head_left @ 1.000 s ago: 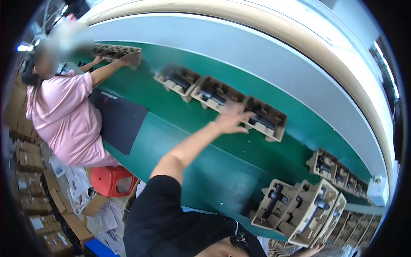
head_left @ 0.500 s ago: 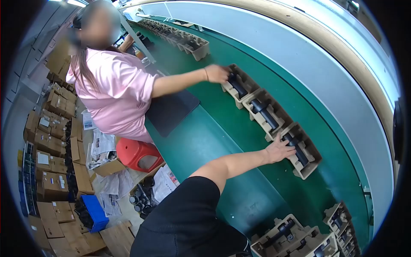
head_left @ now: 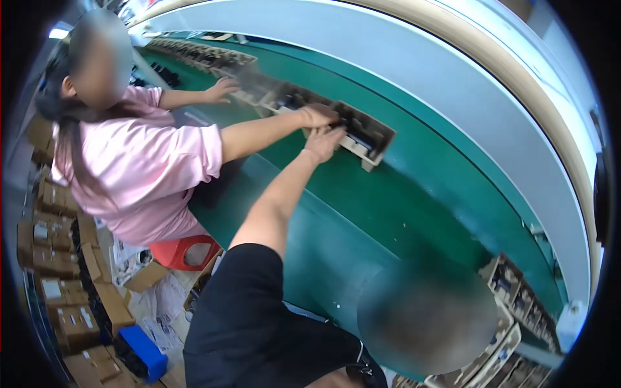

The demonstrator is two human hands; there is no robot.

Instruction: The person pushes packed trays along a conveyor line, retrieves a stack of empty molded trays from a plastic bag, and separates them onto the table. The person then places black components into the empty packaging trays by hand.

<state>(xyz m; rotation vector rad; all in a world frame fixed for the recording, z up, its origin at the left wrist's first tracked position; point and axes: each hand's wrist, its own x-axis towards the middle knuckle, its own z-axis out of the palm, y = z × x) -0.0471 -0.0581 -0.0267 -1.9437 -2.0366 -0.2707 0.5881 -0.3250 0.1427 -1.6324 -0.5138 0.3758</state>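
Observation:
My left hand [head_left: 325, 143] reaches up from the black sleeve, its fingers closed over the near left end of a tan molded tray [head_left: 370, 160]. Inside that tray lies a black cylindrical part [head_left: 357, 137]. A co-worker's hand [head_left: 319, 116] is right beside mine, over the join with the neighbouring tray, and partly covers the contents there. The co-worker's other hand [head_left: 222, 90] is spread farther back by blurred trays. My right hand does not show.
A green work surface [head_left: 401, 213] runs along the grey panel [head_left: 466, 110]. More loaded trays [head_left: 207, 57] line the back, and others [head_left: 521, 297] stand lower right beside a blurred patch. Left are the co-worker in pink, a red stool [head_left: 181, 253], cartons [head_left: 77, 323] and a blue bin [head_left: 143, 349].
My view has swung, so the tray row sits farther up and left. The co-worker's near hand has come along the row to beside mine; the other hand has come into view.

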